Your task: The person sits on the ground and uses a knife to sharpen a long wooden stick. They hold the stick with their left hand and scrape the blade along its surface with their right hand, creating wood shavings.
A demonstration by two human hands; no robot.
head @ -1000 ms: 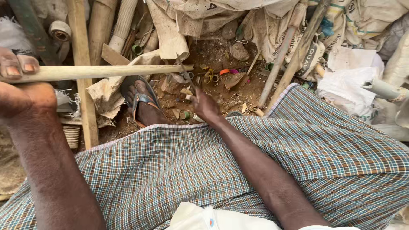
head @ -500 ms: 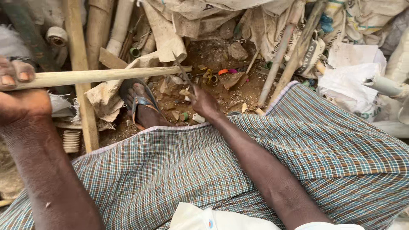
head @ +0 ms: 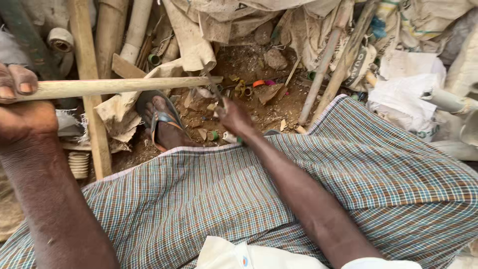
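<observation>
My left hand (head: pixel 22 107) is shut around one end of a long pale wooden stick (head: pixel 119 85), held level across the view. My right hand (head: pixel 234 117) reaches forward past my knee and grips a thin dark metal tool (head: pixel 215 92) whose tip meets the far end of the stick. My foot in a sandal (head: pixel 164 122) rests on the dirt just below the stick. A checked cloth (head: pixel 209 199) covers my lap.
Dirt ground (head: pixel 249 69) ahead holds stones, wood chips and small orange and green scraps. Poles (head: pixel 326 57) lean at right, planks and pipes (head: pixel 94 45) stand at left. Sacks and white bags (head: pixel 408 89) crowd the back and right.
The stick and both hands have stayed nearly in place. The view has shifted slightly; my right hand works at the stick's end with small movements.
</observation>
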